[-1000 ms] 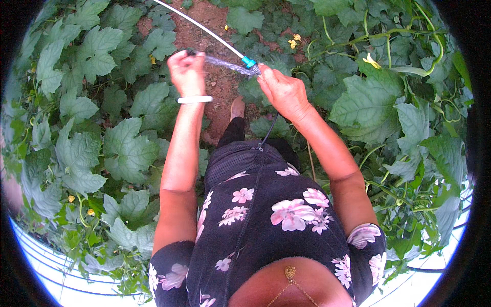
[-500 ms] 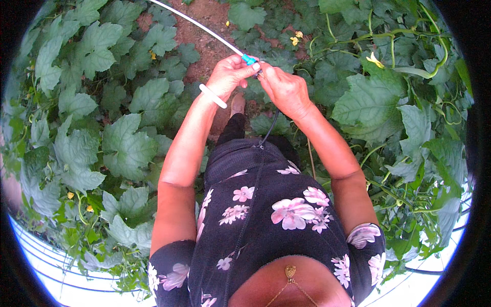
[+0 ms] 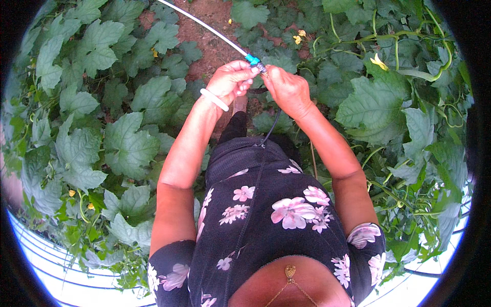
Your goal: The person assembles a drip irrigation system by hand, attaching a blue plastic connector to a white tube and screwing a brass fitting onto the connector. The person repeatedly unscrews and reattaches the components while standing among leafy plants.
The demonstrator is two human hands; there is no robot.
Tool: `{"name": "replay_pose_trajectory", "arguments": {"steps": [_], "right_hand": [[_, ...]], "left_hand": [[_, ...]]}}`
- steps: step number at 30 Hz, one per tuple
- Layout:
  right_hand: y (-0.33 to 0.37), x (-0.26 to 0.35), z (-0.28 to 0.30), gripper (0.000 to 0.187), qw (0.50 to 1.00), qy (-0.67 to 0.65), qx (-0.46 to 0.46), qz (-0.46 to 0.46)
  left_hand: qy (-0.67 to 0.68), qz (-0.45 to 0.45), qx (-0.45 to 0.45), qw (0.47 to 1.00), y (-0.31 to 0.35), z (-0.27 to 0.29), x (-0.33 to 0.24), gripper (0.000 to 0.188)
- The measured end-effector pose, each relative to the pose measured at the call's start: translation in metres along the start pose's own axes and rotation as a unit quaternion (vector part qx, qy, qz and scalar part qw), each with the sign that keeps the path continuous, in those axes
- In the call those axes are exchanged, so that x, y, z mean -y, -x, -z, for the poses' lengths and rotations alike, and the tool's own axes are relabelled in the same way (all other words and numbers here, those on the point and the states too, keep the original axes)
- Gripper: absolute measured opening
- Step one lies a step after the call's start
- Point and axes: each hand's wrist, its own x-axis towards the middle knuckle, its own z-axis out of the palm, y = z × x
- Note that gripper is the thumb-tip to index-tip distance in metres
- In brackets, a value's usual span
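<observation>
My right hand [image 3: 287, 91] is closed round the near end of the wrapped joint [image 3: 262, 67]; my left hand [image 3: 230, 82], nearer the blue fitting [image 3: 252, 60], has its thumb against the joint's left side, though I cannot tell whether it pinches. Beyond the fitting, the white tube [image 3: 215, 31] stretches lengthwise forward and leftward from my grip, above soil [image 3: 204, 51].

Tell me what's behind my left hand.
Beyond your left hand, soil and part of a foot show around its edges. Whatever lies directly behind it is covered.
</observation>
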Motion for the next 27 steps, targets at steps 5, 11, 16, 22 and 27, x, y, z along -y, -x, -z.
{"name": "replay_pose_trajectory", "arguments": {"steps": [5, 11, 16, 22, 27], "right_hand": [[0.002, -0.005, -0.008, 0.021, 1.0, 0.011, -0.002, 0.003], [0.005, -0.005, -0.013, 0.019, 0.999, 0.023, 0.025, -0.006], [0.002, -0.001, -0.011, 0.019, 0.999, 0.014, 0.029, -0.011], [-0.005, 0.005, -0.001, 0.023, 0.988, -0.129, 0.022, -0.084], [-0.006, 0.0, -0.002, 0.027, 0.951, -0.263, 0.047, -0.158]], "left_hand": [[0.022, -0.029, -0.064, 0.997, 0.003, -0.013, 0.008, 0.008], [-0.071, -0.203, -0.18, 0.96, 0.005, -0.029, 0.031, 0.009], [0.032, -0.172, -0.158, 0.972, 0.008, -0.026, 0.036, 0.005], [0.02, -0.177, -0.066, 0.982, 0.002, -0.004, 0.033, 0.006], [0.002, -0.2, -0.03, 0.979, 0.008, -0.011, 0.014, 0.007]]}}
